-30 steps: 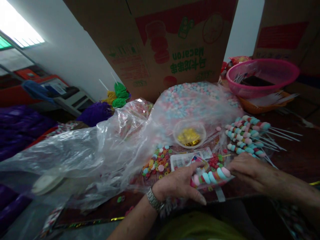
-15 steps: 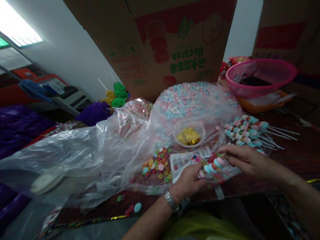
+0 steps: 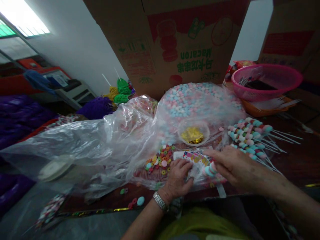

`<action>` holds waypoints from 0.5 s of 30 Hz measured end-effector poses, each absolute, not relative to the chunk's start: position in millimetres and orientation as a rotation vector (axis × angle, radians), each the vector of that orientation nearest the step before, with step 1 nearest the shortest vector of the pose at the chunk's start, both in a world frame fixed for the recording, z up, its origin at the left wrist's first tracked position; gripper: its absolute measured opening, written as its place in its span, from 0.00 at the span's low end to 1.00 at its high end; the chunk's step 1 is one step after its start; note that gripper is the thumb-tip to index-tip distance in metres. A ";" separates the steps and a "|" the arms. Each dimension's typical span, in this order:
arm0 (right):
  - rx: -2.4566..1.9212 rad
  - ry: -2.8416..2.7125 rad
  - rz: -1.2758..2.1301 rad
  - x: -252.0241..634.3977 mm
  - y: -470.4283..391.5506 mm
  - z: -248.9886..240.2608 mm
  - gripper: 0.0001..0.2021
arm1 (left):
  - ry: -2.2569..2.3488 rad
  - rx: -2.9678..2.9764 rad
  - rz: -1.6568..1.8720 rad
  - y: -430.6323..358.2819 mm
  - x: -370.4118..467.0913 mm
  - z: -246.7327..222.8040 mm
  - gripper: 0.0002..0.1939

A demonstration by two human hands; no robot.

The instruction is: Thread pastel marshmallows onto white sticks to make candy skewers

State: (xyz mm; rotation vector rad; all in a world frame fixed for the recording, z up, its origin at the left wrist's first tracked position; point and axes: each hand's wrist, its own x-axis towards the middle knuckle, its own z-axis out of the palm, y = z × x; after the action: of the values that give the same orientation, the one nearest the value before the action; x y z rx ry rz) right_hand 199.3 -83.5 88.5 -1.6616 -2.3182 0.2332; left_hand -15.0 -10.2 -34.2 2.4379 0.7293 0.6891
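Note:
My left hand (image 3: 178,176), with a metal watch at the wrist, rests over the left part of a printed plastic packet (image 3: 197,160), its fingers spread. My right hand (image 3: 228,163) reaches over the right side of the packet, fingers bent around a skewer of pink and blue candies (image 3: 210,169), partly hidden beneath them. Small coloured ring candies (image 3: 162,160) lie just left of my left hand. Behind the packet is a clear round tub (image 3: 193,133) with gold pieces.
Finished candy skewers (image 3: 250,136) lie in a pile at the right. A large bag of pastel candies (image 3: 190,100) leans before a cardboard box (image 3: 160,43). A pink basket (image 3: 267,83) stands back right; clear plastic sheeting (image 3: 100,140) spreads left.
My left hand has let go of the candy skewer and moved left, opening onto the packet. My right hand has come left over the skewer. The view has shifted slightly.

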 end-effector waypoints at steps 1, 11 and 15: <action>-1.692 -2.357 0.229 192.4 -81.0 84.4 0.22 | 0.697 2.326 0.763 -10.0 -14.0 -30.2 0.19; -1.810 -2.283 0.269 166.2 -65.6 70.3 0.27 | 0.367 1.670 0.542 -12.4 33.2 -24.9 0.15; -1.713 -2.243 0.281 168.5 -70.4 58.4 0.26 | 0.360 1.689 0.533 -19.4 42.9 -43.8 0.11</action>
State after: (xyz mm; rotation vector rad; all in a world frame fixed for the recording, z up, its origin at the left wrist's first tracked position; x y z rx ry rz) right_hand 168.5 -70.4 58.4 -1.7132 -2.2427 0.2807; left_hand 42.9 -19.4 -43.8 1.6886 0.3597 0.5332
